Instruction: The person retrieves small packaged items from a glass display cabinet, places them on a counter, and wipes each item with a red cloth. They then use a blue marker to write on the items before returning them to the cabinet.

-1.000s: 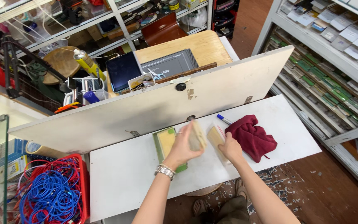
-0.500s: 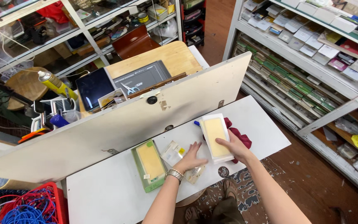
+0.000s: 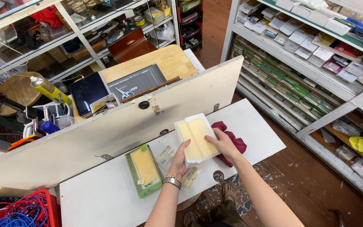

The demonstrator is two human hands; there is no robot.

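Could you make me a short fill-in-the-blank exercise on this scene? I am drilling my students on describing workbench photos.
1. Both hands hold pale yellow slabs in white ____ trays.
2. The wristwatch is on the ____ hand.
3. Under the right hand lies a dark ____ cloth.
4. The open green box lies on the ____ table.

Missing words: plastic; left; red; white
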